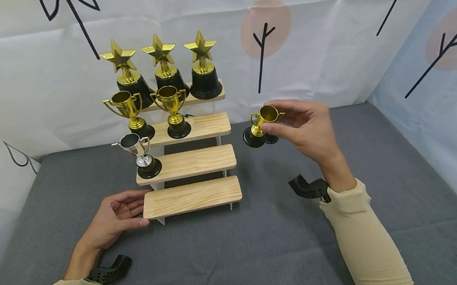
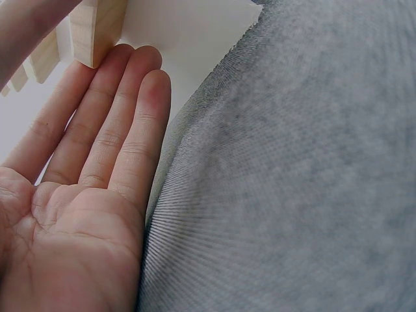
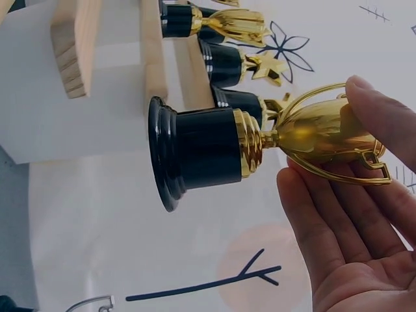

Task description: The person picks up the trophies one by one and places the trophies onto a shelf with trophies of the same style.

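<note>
My right hand (image 1: 304, 124) pinches a gold cup trophy (image 3: 318, 140) by its cup, thumb on one side and fingers on the other. The trophy's black base hangs free, right of the stepped wooden shelf (image 1: 194, 198). Behind it, a second black base (image 1: 272, 139) shows, mostly hidden by the held trophy and hand. My left hand (image 1: 112, 220) rests at the left end of the lowest step, its straight fingers (image 2: 133, 97) touching the wood. On the shelf stand three gold star trophies (image 1: 203, 68), two gold cup trophies (image 1: 171, 104) and a silver cup trophy (image 1: 143, 157).
Star trophies fill the top step. The gold cups stand left and middle on the second step, the silver one at the third step's left end. Grey cloth (image 1: 233, 259) covers the table; a patterned white backdrop (image 1: 319, 47) hangs close behind the shelf.
</note>
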`<state>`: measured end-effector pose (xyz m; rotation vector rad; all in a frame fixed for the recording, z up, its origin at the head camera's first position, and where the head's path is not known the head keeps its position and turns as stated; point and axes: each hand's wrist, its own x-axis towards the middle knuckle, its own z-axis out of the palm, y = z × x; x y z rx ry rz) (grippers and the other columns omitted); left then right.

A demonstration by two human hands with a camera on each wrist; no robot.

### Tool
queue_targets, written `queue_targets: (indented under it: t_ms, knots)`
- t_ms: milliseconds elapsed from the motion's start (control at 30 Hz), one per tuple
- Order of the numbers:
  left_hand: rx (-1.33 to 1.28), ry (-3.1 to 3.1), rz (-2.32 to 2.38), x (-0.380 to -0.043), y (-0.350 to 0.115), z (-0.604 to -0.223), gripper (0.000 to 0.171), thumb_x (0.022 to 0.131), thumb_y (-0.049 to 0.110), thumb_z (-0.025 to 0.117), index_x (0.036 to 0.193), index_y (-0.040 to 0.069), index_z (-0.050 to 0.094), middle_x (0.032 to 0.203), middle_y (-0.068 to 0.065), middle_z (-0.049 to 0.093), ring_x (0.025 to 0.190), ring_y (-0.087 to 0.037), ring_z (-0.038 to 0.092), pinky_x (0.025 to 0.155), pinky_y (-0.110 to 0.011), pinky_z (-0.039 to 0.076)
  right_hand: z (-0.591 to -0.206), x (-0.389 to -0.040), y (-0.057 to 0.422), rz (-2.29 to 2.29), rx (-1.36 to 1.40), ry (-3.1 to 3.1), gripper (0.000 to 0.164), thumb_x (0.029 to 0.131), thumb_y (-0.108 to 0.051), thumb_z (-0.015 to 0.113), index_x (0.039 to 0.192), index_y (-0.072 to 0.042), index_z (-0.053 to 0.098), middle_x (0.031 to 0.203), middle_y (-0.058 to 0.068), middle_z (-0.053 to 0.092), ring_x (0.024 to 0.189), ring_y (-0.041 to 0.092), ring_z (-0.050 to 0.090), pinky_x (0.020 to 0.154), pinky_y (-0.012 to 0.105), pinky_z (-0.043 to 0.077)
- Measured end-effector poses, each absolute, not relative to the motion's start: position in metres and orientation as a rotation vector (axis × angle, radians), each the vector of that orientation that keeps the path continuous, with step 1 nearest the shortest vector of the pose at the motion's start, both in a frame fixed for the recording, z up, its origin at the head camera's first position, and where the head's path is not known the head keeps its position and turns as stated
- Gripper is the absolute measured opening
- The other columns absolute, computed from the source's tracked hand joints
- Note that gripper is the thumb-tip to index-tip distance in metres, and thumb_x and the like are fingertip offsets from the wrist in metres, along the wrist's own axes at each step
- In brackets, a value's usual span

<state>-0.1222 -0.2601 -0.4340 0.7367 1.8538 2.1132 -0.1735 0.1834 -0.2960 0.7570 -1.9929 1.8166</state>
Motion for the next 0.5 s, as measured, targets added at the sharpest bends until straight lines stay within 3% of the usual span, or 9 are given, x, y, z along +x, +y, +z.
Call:
queue_targets:
  t_ms: [200, 500]
  knots:
    - [0.742, 1.849, 2.115, -0.1221, -0.2611, -0.4338, 0.063, 0.076, -0.03, 0.067, 0.134, -0.024, 0.045, 0.132, -0.009, 0.065, 0.121, -0.02, 0.064, 0.101, -0.032, 0.054, -0.2929, -0.1707, 0.1832, 1.829, 0.8, -1.92, 0.039, 0.073, 0.026, 0.074, 0.111, 0.018, 0.068, 0.107, 0.012, 0.074, 0.092, 0.02, 0.073, 0.086, 0.031, 0.062]
    - [0.724, 1.86, 2.108, -0.1228, -0.2616, -0.4352, 0.062, 0.076, -0.029, 0.067, 0.135, -0.017, 0.051, 0.132, -0.008, 0.065, 0.12, -0.019, 0.065, 0.1, -0.031, 0.055, -0.2899, -0.1698, 0.1847, 1.816, 0.842, -1.849, 0.035, 0.077, 0.017, 0.078, 0.111, 0.018, 0.068, 0.108, 0.015, 0.074, 0.091, 0.021, 0.073, 0.082, 0.031, 0.063]
